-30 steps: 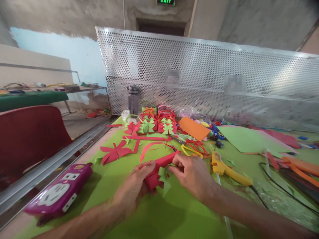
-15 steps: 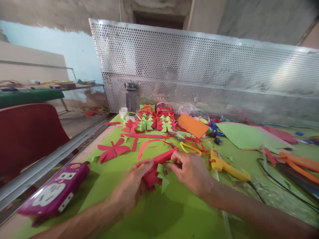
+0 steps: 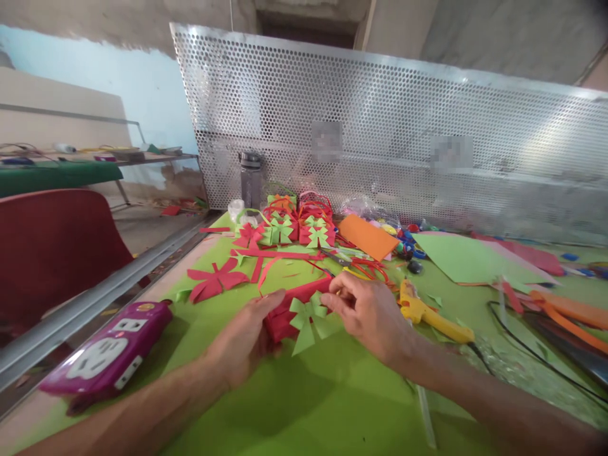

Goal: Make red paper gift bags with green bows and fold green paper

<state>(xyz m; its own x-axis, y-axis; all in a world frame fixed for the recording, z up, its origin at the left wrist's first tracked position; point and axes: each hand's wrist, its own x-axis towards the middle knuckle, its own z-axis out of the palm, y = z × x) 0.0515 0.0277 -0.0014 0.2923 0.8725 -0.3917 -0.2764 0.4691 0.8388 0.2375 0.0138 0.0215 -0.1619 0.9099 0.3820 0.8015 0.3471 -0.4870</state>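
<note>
My left hand (image 3: 243, 334) is closed around the left side of a small red paper bag (image 3: 280, 318), thumb on its upper edge. A strip handle rises behind the bag's top. On the front of the bag sits a light green paper bow (image 3: 310, 318) with notched tails. My right hand (image 3: 369, 311) pinches the bow's right loop between thumb and fingers. Part of the bag is hidden behind the bow and my right fingers. Left of the bag lies a red paper bow cutout (image 3: 217, 281). A yellow glue gun (image 3: 434, 322) rests to the right of my right hand.
Finished paper bags with bows (image 3: 317, 233) stand at the back, near a grey bottle (image 3: 251, 180). Scissors (image 3: 339, 258) and an orange sheet (image 3: 367, 237) lie before them. A purple power strip (image 3: 107, 354) is at left. A perforated metal panel (image 3: 380, 126) closes the back.
The green bow has turned from edge-on to facing me, now spread across the bag's front. The bag has tilted flatter, and my right hand has shifted slightly with the bow's loop.
</note>
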